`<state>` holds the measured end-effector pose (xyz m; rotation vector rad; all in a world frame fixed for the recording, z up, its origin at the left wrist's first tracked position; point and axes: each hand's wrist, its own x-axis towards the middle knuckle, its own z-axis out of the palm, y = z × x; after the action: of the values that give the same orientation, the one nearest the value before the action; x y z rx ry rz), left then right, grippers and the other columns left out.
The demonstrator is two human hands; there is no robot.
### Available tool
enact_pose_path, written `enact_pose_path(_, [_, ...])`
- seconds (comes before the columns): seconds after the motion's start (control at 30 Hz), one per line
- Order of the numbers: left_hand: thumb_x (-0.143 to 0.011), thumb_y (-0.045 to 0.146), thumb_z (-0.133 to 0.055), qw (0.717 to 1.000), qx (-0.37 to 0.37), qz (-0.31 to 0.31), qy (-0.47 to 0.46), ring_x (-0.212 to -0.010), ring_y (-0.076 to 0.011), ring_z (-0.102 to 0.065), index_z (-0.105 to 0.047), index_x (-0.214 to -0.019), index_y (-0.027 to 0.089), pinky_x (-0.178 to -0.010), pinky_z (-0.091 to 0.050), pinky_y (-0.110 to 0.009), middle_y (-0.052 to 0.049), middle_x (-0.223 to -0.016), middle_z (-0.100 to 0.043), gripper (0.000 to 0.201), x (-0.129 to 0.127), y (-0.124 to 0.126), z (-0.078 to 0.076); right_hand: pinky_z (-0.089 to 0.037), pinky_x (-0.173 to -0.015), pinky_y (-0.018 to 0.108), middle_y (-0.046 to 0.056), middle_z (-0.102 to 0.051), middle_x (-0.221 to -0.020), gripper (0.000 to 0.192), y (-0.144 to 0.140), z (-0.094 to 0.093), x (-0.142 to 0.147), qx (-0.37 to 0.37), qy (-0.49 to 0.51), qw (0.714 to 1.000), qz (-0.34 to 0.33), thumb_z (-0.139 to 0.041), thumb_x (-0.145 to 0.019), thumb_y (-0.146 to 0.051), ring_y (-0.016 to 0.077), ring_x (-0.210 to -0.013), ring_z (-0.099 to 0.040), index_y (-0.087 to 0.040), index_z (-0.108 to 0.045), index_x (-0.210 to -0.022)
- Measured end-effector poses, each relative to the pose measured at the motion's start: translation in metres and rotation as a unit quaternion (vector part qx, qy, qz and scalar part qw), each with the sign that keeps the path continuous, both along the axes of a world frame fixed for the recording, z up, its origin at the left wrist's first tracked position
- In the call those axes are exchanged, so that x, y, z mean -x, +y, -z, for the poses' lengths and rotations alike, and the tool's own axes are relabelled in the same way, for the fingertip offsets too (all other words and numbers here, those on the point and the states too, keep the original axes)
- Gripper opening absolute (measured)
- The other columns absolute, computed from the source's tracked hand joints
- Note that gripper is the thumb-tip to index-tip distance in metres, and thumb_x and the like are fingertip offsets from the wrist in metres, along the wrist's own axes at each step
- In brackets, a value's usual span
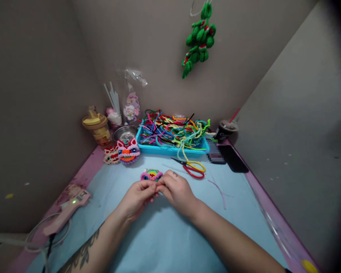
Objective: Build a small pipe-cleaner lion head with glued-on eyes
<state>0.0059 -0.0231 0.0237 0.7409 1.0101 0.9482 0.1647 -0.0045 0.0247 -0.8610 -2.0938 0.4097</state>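
Centre of the frame: the left hand [136,195] and the right hand [176,190] meet over the pale blue counter [165,235], fingertips drawn together on a small rainbow-and-pink fuzzy-wire piece [151,175]. Each grip is pressed to a pinch on the near edge of the piece, which sits at the fingertips just above the counter (whether it rests on the surface cannot be told). Two opposed pinches probably steady so small a piece while it is worked.

Just right of the hands lie red-handled scissors [192,168] and a loose pink wire [220,191], near enough to be picked up easily. Behind, at upper centre, a blue tray [170,149] keeps a tangle of coloured wires [173,131] gathered in one place. Left of the tray lie finished fuzzy lion heads [125,152], set apart from the work. At lower left rests a pink glue gun [66,210], its light lit. A green ornament [199,40] hangs on the wall at top.
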Motion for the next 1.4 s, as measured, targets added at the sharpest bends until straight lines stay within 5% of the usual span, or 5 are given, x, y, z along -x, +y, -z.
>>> enact_pose_path(0.3, [-0.065, 0.041, -0.076, 0.999, -0.021, -0.038, -0.025, -0.051, -0.0071, -0.041, -0.061, -0.065, 0.012, -0.047, -0.028, -0.020, 0.001, -0.060, -0.054, 0.033, -0.003, 0.000, 0.003, -0.051, -0.075, 0.031, 0.006, -0.066, -0.081, 0.015, -0.004, 0.001, 0.001, -0.041, 0.049, 0.998, 0.011, -0.052, -0.089, -0.018, 0.0179, -0.082, -0.060, -0.020, -0.067, -0.092])
enact_pose_path(0.5, [-0.066, 0.048, -0.071, 0.997, -0.032, -0.054, 0.043, -0.046, -0.0067, -0.034, -0.056, -0.060, 0.013, -0.045, -0.022, -0.021, 0.003, -0.053, -0.049, 0.039, -0.003, 0.000, 0.013, -0.053, -0.077, 0.033, 0.009, -0.067, -0.087, 0.022, -0.004, 0.008, 0.005, -0.060, 0.021, 0.998, 0.020, -0.049, -0.090, -0.016, 0.0186, -0.083, -0.061, -0.018, -0.067, -0.102])
enact_pose_path(0.9, [-0.073, 0.038, -0.063, 0.954, -0.178, -0.061, 0.233, -0.055, -0.0124, -0.039, -0.056, -0.056, 0.016, -0.054, -0.030, -0.024, 0.002, -0.055, -0.047, 0.029, 0.000, 0.001, 0.008, -0.052, -0.072, 0.032, 0.008, -0.065, -0.079, 0.021, -0.004, 0.007, 0.006, -0.046, -0.023, 0.999, 0.011, -0.046, -0.089, -0.015, 0.0184, -0.075, -0.060, -0.017, -0.067, -0.088])
enact_pose_path(1.4, [-0.078, 0.028, -0.061, 0.935, -0.242, -0.043, 0.256, -0.055, -0.0152, -0.041, -0.058, -0.062, 0.020, -0.056, -0.026, -0.025, 0.001, -0.057, -0.051, 0.018, -0.003, -0.004, 0.011, -0.049, -0.068, 0.028, 0.005, -0.060, -0.076, 0.016, -0.006, 0.006, 0.009, -0.005, 0.020, 1.000, 0.017, -0.048, -0.085, -0.011, 0.0166, -0.072, -0.057, -0.019, -0.061, -0.079])
